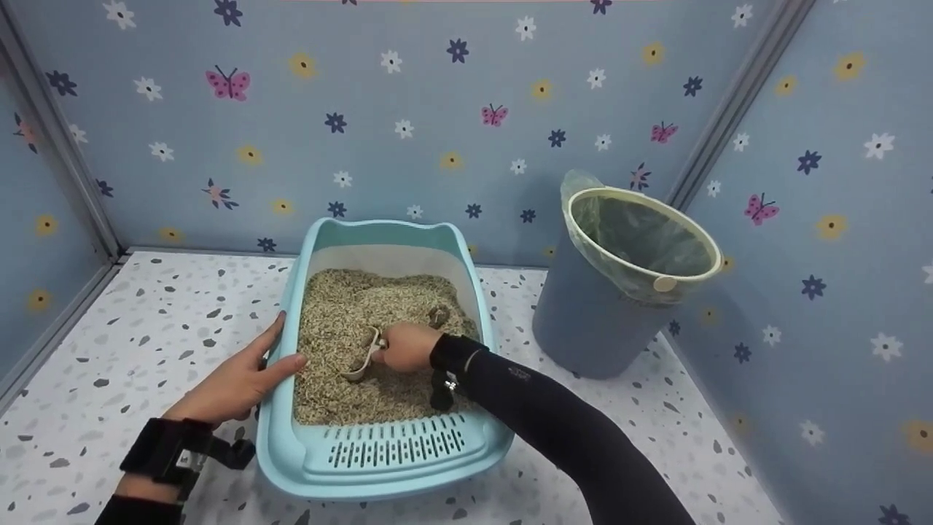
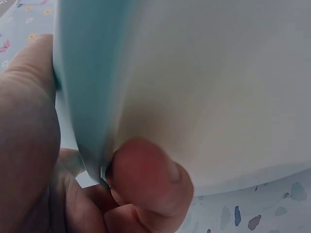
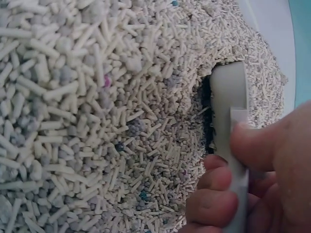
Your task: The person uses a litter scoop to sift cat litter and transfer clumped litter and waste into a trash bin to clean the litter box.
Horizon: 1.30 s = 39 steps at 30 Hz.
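Gripping the litter tray by its left rim, left of centre, with the left hand; clasping the scoop mid-frame, edge sunk in litter, in the curled right hand. Best drawn slowly, avoiding spills. Beyond, at right: lined bin.

Right fingers curled tight, right arm outstretched, left fingers bent
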Motion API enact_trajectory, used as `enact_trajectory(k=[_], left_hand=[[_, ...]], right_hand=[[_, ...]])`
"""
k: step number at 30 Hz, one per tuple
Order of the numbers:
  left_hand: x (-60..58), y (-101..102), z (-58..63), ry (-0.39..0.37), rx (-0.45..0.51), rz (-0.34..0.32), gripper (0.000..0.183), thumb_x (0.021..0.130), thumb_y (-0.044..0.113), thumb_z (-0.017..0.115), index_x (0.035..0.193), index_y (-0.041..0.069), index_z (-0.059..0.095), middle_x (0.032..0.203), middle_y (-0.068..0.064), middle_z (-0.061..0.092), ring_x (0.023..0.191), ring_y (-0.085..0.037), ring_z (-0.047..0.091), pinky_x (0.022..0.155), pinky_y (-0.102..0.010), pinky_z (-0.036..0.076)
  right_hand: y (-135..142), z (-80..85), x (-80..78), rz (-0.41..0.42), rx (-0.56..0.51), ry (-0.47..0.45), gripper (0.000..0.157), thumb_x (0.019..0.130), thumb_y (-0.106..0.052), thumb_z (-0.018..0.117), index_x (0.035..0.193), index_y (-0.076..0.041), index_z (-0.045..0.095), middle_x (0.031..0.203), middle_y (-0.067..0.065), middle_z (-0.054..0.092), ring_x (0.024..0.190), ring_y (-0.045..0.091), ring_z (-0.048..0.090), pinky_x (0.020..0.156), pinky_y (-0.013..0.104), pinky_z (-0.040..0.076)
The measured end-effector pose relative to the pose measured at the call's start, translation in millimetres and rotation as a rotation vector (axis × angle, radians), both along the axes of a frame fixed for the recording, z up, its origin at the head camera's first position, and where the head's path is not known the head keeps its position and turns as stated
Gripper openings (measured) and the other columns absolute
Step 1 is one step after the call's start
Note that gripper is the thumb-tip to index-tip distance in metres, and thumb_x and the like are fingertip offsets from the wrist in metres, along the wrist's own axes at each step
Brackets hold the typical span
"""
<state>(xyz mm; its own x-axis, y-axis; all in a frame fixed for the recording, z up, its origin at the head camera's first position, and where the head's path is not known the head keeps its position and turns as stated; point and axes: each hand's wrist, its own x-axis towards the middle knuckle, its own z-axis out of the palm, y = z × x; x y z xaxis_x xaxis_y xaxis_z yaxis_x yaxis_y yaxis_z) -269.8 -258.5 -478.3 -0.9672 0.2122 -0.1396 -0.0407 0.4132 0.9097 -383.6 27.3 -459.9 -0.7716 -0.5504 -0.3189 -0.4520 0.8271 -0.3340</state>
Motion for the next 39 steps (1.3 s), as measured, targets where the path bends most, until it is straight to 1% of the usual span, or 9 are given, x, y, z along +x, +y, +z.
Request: enact_trajectory(k=[5,9,12,14,18,23,29,35,39], left_hand=[[-0.5,0.1,-0.7,-0.006,0.002,-0.004,0.097,0.114,0.054,0.062,0.177,0.042,-0.010,0.096,-0.017,0.069,0.057,-0.017,0.056,0.047,-0.026,0.046],[-1.6,1.8,-0.7,-0.009,0.006,-0.007,0.097,0.114,0.054,0.061,0.177,0.041,-0.010,0.094,-0.017,0.068,0.054,-0.013,0.050,0.046,-0.025,0.044],[-2.2,2.9,-1.1,-0.007,0.007,-0.010,0.097,0.113,0.054,0.062,0.177,0.042,-0.010,0.092,-0.017,0.067,0.055,-0.014,0.051,0.046,-0.024,0.045],[-2.6,4.2,-1.5,-0.010,0.010,-0.011,0.098,0.113,0.054,0.063,0.178,0.042,-0.010,0.093,-0.017,0.067,0.057,-0.016,0.054,0.047,-0.025,0.046],[-2.1,5.0,-1.8,-0.011,0.013,-0.012,0.098,0.113,0.054,0.063,0.178,0.042,-0.009,0.101,-0.019,0.068,0.061,-0.019,0.060,0.047,-0.026,0.048],[-0.5,1.3,-1.3,-0.009,-0.004,-0.003,0.097,0.113,0.055,0.062,0.177,0.043,-0.009,0.110,-0.020,0.068,0.061,-0.018,0.058,0.048,-0.027,0.048],[0.7,-0.7,-0.4,-0.021,-0.005,-0.001,0.098,0.113,0.055,0.063,0.177,0.042,-0.010,0.109,-0.020,0.067,0.062,-0.018,0.058,0.048,-0.026,0.048],[-1.3,0.0,-0.3,-0.010,0.016,-0.016,0.096,0.115,0.052,0.061,0.177,0.041,-0.011,0.106,-0.019,0.069,0.058,-0.017,0.056,0.046,-0.027,0.047],[-2.3,-0.1,-0.7,-0.020,0.025,-0.014,0.096,0.115,0.052,0.061,0.177,0.043,-0.011,0.109,-0.021,0.070,0.058,-0.017,0.059,0.046,-0.027,0.047]], right_hand=[[0.1,-1.3,1.3,-0.005,-0.002,0.035,0.045,0.115,-0.040,0.064,0.078,-0.020,0.047,0.066,-0.006,0.033,0.059,0.013,0.034,0.067,0.030,0.034],[3.7,0.7,4.0,-0.004,-0.022,0.053,0.030,0.115,-0.040,0.063,0.097,-0.017,0.062,0.076,-0.004,0.045,0.068,0.014,0.045,0.072,0.031,0.039],[5.4,0.4,4.3,-0.016,-0.036,0.063,0.027,0.115,-0.039,0.064,0.106,-0.015,0.068,0.082,-0.004,0.051,0.075,0.015,0.051,0.074,0.030,0.043],[6.5,-0.2,3.8,-0.028,-0.041,0.067,0.027,0.114,-0.040,0.065,0.102,-0.016,0.068,0.081,-0.004,0.051,0.075,0.015,0.051,0.072,0.030,0.042],[7.4,-0.6,3.8,-0.052,-0.056,0.084,0.033,0.112,-0.042,0.067,0.088,-0.021,0.059,0.076,-0.005,0.048,0.071,0.015,0.049,0.069,0.029,0.040],[5.5,0.3,4.6,-0.075,-0.091,0.081,0.041,0.108,-0.041,0.072,0.077,-0.024,0.053,0.070,-0.007,0.045,0.064,0.014,0.046,0.064,0.029,0.040],[4.4,4.0,4.9,-0.055,-0.130,0.020,0.040,0.110,-0.038,0.071,0.076,-0.024,0.058,0.067,-0.008,0.043,0.061,0.013,0.044,0.062,0.028,0.039],[7.4,6.2,4.6,-0.043,-0.152,-0.002,0.036,0.112,-0.037,0.069,0.080,-0.023,0.061,0.068,-0.008,0.045,0.061,0.011,0.042,0.063,0.027,0.038],[9.1,6.9,4.4,-0.050,-0.191,-0.020,0.032,0.112,-0.034,0.069,0.084,-0.021,0.063,0.069,-0.007,0.046,0.061,0.011,0.040,0.064,0.027,0.036]])
